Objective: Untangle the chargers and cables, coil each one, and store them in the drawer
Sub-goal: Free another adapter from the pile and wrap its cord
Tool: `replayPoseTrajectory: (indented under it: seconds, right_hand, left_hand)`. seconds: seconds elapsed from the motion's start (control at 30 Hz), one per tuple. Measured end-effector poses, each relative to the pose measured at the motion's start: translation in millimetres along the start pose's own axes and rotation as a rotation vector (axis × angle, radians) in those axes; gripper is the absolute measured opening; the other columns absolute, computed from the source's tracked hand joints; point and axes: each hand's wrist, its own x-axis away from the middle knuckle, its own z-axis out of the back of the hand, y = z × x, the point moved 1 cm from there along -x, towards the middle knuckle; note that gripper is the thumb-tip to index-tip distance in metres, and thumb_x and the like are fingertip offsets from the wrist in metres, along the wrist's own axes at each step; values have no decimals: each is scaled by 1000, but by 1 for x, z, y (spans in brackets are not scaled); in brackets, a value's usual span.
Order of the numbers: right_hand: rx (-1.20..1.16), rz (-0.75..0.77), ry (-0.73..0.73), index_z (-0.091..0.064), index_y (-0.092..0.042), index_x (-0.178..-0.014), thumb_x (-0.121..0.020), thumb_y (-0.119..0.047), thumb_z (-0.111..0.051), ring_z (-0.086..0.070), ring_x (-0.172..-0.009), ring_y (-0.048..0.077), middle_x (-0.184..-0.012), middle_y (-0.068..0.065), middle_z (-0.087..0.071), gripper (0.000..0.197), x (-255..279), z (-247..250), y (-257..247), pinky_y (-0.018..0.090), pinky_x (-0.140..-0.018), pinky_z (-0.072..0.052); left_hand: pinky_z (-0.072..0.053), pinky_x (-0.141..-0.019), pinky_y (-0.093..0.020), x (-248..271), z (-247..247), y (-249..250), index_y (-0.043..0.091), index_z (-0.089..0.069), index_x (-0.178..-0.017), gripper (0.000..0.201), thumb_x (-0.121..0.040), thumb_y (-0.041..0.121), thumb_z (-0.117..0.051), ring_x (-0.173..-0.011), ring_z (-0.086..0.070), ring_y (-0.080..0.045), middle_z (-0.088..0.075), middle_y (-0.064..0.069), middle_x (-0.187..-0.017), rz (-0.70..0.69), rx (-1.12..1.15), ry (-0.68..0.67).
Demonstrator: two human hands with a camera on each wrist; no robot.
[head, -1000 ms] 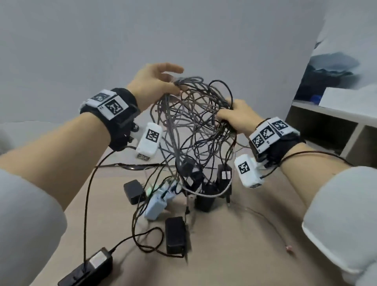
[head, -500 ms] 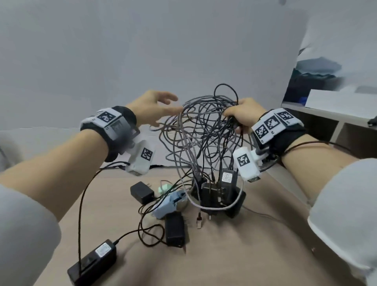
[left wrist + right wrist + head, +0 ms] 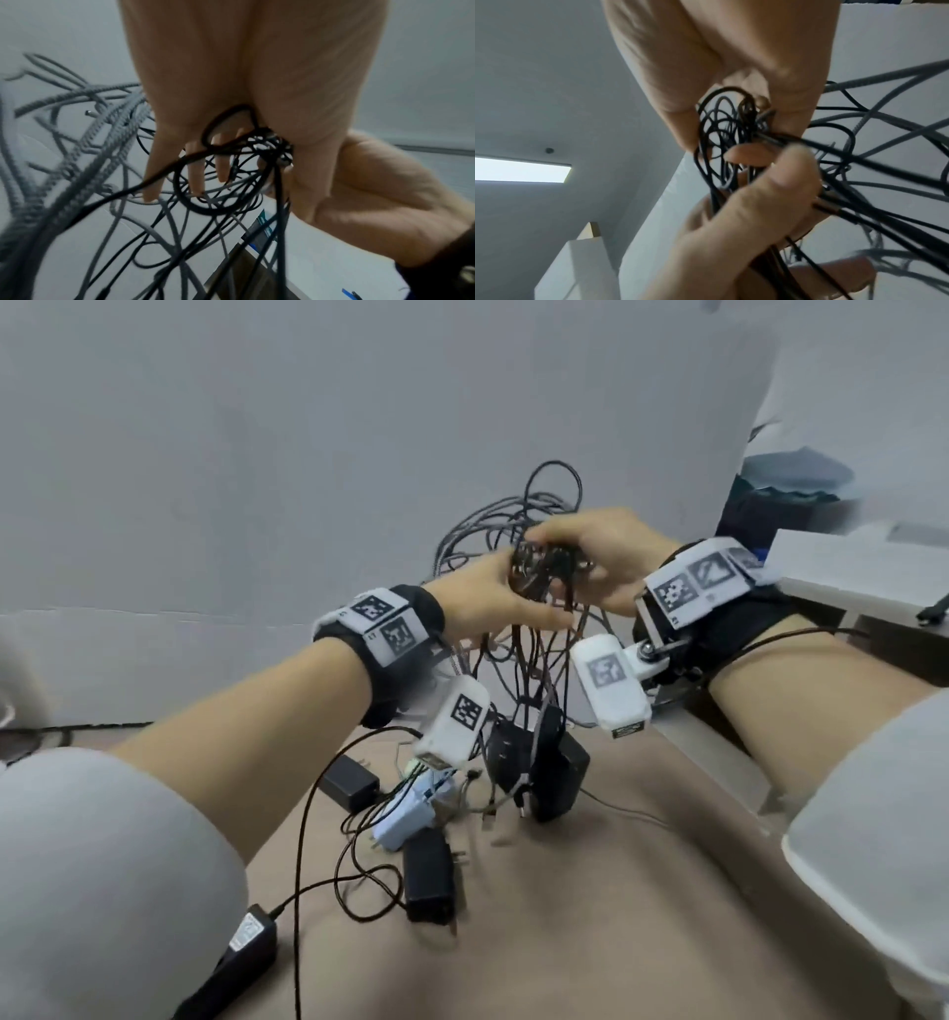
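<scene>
Cables [image 3: 518, 618] hang as one tangled bundle held up above the table [image 3: 642, 891], long axis roughly vertical, strands running down to a clump of black adapters [image 3: 544, 762] at the bottom. Left hand [image 3: 493, 603] and right hand [image 3: 606, 557] meet at the top knot, fingers of both curled and pinching black strands there. On the tan table: a blue-white charger [image 3: 405, 824], a black adapter [image 3: 430, 880], a black power brick [image 3: 231, 963] near the edge. Grey wall behind, shelf unit [image 3: 847, 588] at right. Right wrist view shows thumb [image 3: 757, 203] clamped over thin black loops, plus a ceiling light [image 3: 521, 170]. Left wrist view adds braided grey cables [image 3: 77, 125] fanning left, blurred.
</scene>
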Motion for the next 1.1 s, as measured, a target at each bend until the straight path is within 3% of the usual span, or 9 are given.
replayPoseTrajectory:
  seconds: [0.13,0.23,0.37,0.47,0.63,0.77,0.87,0.97,1.1]
  right_hand:
    - [-205,61,-120,-62,-4,-88,-90,-4,-65,-62,-68,21,-85,13,-61,4,9,0,-15,25,-55,-51]
    - [-262,93,-134,-57,-1,-82,-85,10,-55,-55,-75,24,-96,18,-53,12,9,3,-13,30,-70,-59]
    - [-179,54,-90,-54,7,-109,-72,25,-50,-66,-101,39,-120,26,-57,41,0,6,5,39,-75,-62]
    - [-119,36,-24,-43,0,-136,-77,29,-51,-68,-107,43,-126,33,-57,67,-11,7,20,39,-72,-62]
    - [178,13,52,-48,-10,-137,-91,6,-66,-65,-85,24,-103,15,-66,52,-18,13,37,34,-66,-63]
    - [262,-6,9,-51,-10,-131,-87,-11,-77,-56,-72,19,-97,11,-65,51,-21,19,52,30,-57,-49]
    - [405,12,-46,-50,-14,-138,-83,-2,-79,-62,-80,23,-108,13,-62,63,-24,24,59,33,-65,-52]
    - [588,46,-11,-50,-10,-139,-84,15,-64,-68,-89,34,-106,17,-65,61,-28,30,63,34,-60,-52]
    - [613,65,57,-59,-9,-115,-87,13,-62,-64,-73,28,-99,17,-70,37,-33,34,68,30,-51,-48]
  left_hand:
    - [-59,-83,-44,-5,9,-4,7,-63,-105,35,-75,8,-81,-85,-67,-21,-66,-4,-89,-39,194,118]
    - [-60,-79,-54,-2,14,-9,6,-60,-110,32,-83,-11,-67,-96,-73,-38,-68,-18,-97,-2,282,132]
    - [-55,-85,-64,6,23,-20,-1,-57,-121,37,-89,-20,-52,-102,-71,-42,-66,-30,-116,83,327,72]
    - [-55,-83,-65,11,28,-23,-7,-54,-123,34,-92,-20,-47,-106,-69,-42,-65,-31,-120,138,356,31]
    - [-54,-87,-63,19,40,-28,-9,-51,-129,38,-94,-21,-42,-108,-69,-41,-67,-28,-122,184,457,-4]
    - [-58,-83,-60,21,53,-41,-7,-53,-126,38,-95,-21,-37,-109,-68,-42,-68,-26,-117,200,562,71]
    - [-61,-80,-53,17,59,-54,-10,-51,-124,33,-96,-20,-38,-103,-71,-42,-70,-25,-114,225,548,190]
    - [-62,-80,-45,19,65,-67,-8,-53,-113,15,-100,-9,-46,-92,-74,-34,-69,-30,-115,251,478,214]
    - [-61,-85,-47,24,63,-81,-4,-57,-103,13,-102,8,-55,-82,-74,-32,-70,-30,-111,272,366,120]
